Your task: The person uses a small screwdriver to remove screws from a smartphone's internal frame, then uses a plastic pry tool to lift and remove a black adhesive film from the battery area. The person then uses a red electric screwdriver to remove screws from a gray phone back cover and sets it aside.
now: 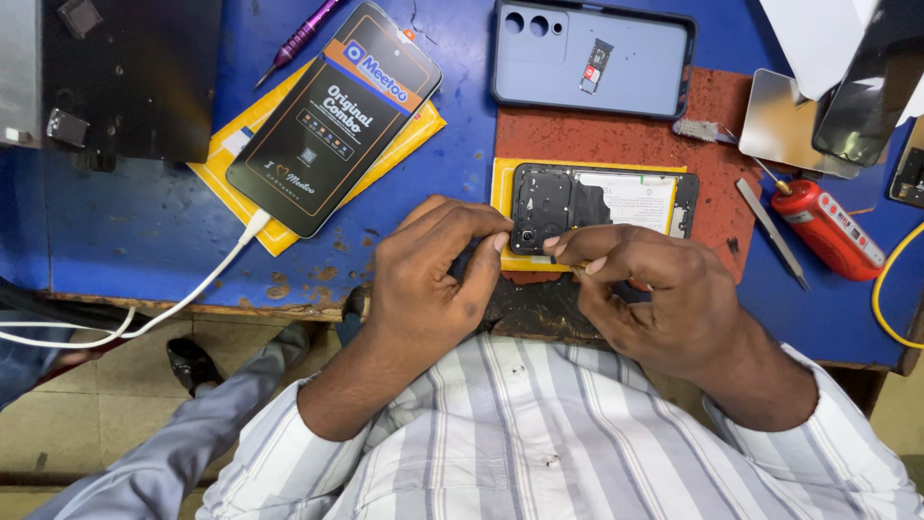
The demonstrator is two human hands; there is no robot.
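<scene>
An opened phone (602,200), back cover off and its black inner frame and white battery showing, lies on a yellow pad (500,183) on the bench. My left hand (433,279) pinches at the phone's near left corner, fingertips next to the camera module. My right hand (645,289) is closed beside it, thumb and forefinger pinched at the same near edge; whether a small tool sits in it I cannot tell. Both fingertips almost touch.
A pale blue phone back cover (592,53) with a SIM tray on it lies behind. A black boxed screen (332,116) on a yellow envelope with a white cable sits left. Purple screwdriver (298,39), red tool (828,226), metal tweezers (773,231), rust-red mat (616,135), blue bench edge (144,289).
</scene>
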